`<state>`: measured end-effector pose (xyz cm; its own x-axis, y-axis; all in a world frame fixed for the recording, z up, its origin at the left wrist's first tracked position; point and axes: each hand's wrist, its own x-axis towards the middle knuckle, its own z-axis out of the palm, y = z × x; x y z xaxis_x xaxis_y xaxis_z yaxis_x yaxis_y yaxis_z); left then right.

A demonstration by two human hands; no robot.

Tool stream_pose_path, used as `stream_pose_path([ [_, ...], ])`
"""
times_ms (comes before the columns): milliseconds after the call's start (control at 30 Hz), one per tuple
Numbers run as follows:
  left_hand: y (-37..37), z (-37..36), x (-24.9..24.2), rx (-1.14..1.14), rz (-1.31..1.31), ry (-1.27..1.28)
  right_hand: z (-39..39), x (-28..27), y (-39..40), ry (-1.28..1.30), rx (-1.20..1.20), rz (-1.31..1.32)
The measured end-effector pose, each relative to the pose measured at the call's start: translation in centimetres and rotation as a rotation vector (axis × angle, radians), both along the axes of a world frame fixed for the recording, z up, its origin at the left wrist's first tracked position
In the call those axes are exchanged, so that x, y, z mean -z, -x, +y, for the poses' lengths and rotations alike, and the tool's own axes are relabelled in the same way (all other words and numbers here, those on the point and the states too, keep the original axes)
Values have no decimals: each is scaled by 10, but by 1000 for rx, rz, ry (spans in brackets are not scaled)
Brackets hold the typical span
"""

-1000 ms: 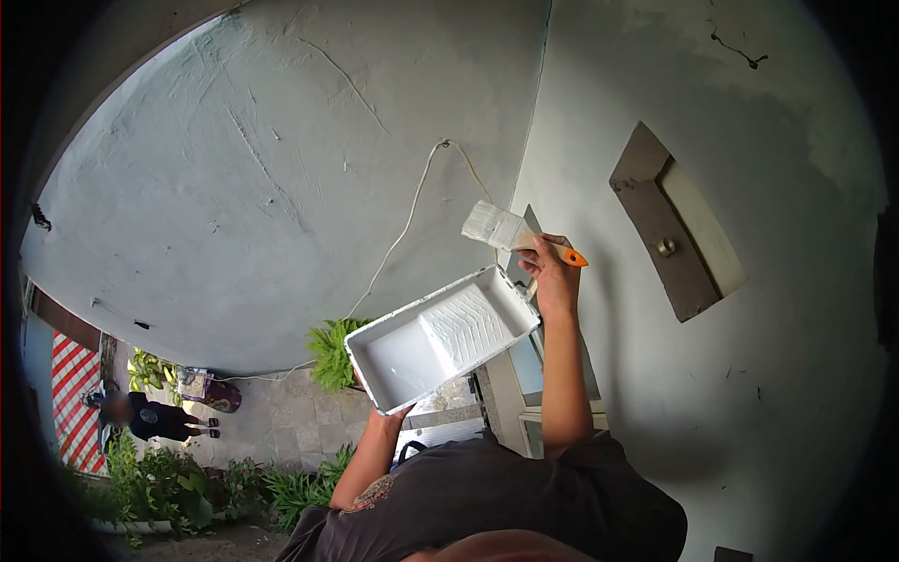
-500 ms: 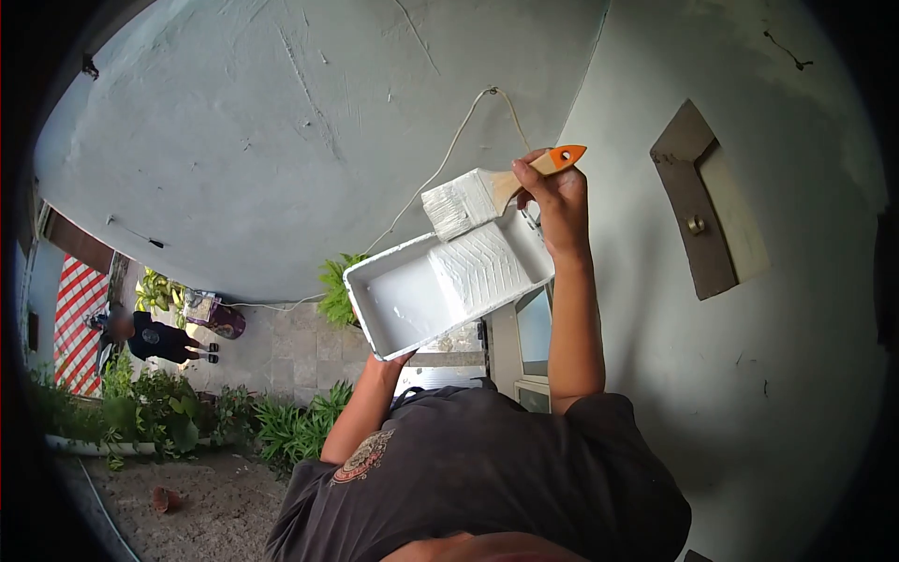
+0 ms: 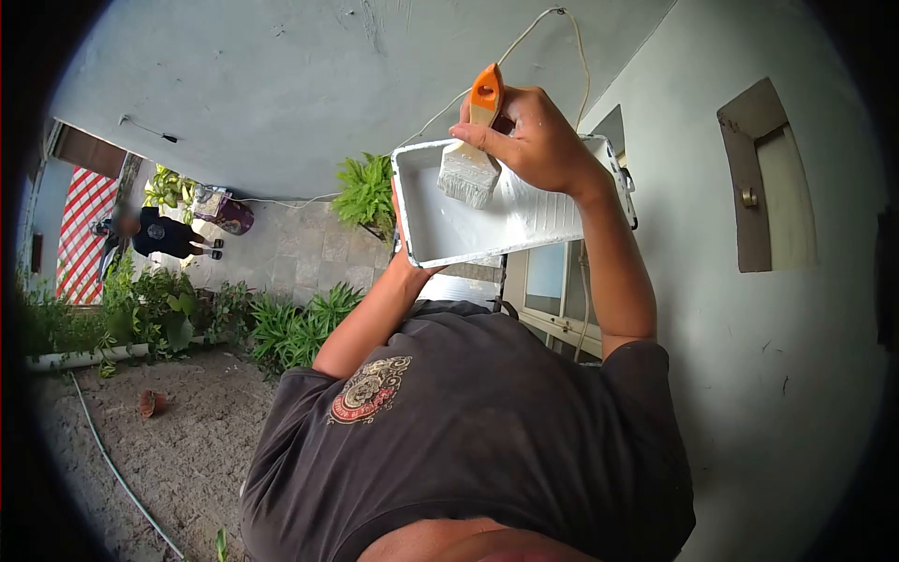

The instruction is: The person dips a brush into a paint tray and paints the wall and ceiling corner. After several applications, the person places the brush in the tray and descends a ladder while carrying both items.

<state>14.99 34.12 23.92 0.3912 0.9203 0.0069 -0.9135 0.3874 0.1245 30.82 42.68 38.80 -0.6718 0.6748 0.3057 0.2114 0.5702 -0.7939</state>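
Two hands of ours show around one white tray (image 3: pixel 506 251), which we take as the landmark. Our left hand (image 3: pixel 403 251) supports the tray at its left end, bent round the outside and underneath; most of those fingers are hidden, so we cannot tell how tightly they clasp. The tray's long axis runs left to right, with its right end a little farther from our shirt (image 3: pixel 510 403). White paint (image 3: pixel 429 208) lies in its left part, and a ridged slope fills the right.

Our right hand (image 3: pixel 543 140) holds a paintbrush (image 3: pixel 468 169) over the tray, left of its middle, in a narrow pinch with the thumb across the front of the handle. The brush's long axis lies crosswise to the tray: the orange handle end (image 3: pixel 486 91) points away from us, past the far rim, while the whitened bristles (image 3: pixel 466 186) point back toward us, angled slightly left. Whether they touch the paint, we cannot tell.

Just left of the tray we see a fern (image 3: pixel 363 192); well beyond that, another person (image 3: pixel 169 234). Right of the tray is a wall opening (image 3: pixel 763 178).
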Motion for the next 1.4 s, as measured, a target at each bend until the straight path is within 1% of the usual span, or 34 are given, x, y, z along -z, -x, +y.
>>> stream_pose_path([
  [33,0,1,0,40,-116,-29,-1,2,2,26,-14,-47],
  [67,-1,1,1,35,-148,-30,-2,6,3,28,-17,-48],
  [167,-2,-1,-10,15,-163,-28,-4,15,5,-28,-38,-47],
  [233,-3,-1,-14,14,-176,-31,-6,14,3,-106,-58,77],
  [367,1,0,-6,29,-221,-45,-6,17,6,-96,-100,12],
  [467,2,1,-8,24,-215,-4,-8,11,3,-104,-35,40],
  [533,3,0,-4,17,-198,0,-6,14,-4,30,38,192],
  [567,3,2,-2,4,-177,4,-4,15,-9,10,55,191],
  [600,1,3,0,24,-178,-45,-4,16,-13,96,130,287],
  [633,3,5,4,-15,-90,-18,-2,19,-17,178,202,389],
  [667,3,6,4,-36,-85,24,2,25,-21,238,230,478],
  [767,4,7,15,-112,-56,147,12,39,-42,300,323,614],
  [833,11,14,49,-180,148,217,14,46,-55,438,375,816],
  [867,9,15,46,-177,178,221,12,44,-64,518,404,880],
  [900,9,16,43,-176,207,226,17,45,-73,488,413,891],
  [933,13,21,56,-181,254,191,23,50,-82,540,425,983],
  [967,14,21,52,-179,240,181,31,52,-89,594,431,1074],
  [1000,17,23,54,-165,256,134,40,50,-95,580,433,1136],
  [1033,19,26,58,-153,272,87,48,42,-99,557,430,1143],
  [1100,22,30,62,-147,352,3,64,24,-107,485,451,1317],
  [1133,22,30,54,-138,360,-18,80,18,-114,431,468,1333],
  [1167,22,35,58,-189,386,60,95,10,-120,373,498,1359],
  [1300,26,52,59,-185,335,34,173,-48,-134,212,619,1486],
  [1400,35,55,58,-186,290,39,242,-104,-140,-122,693,1444],
])
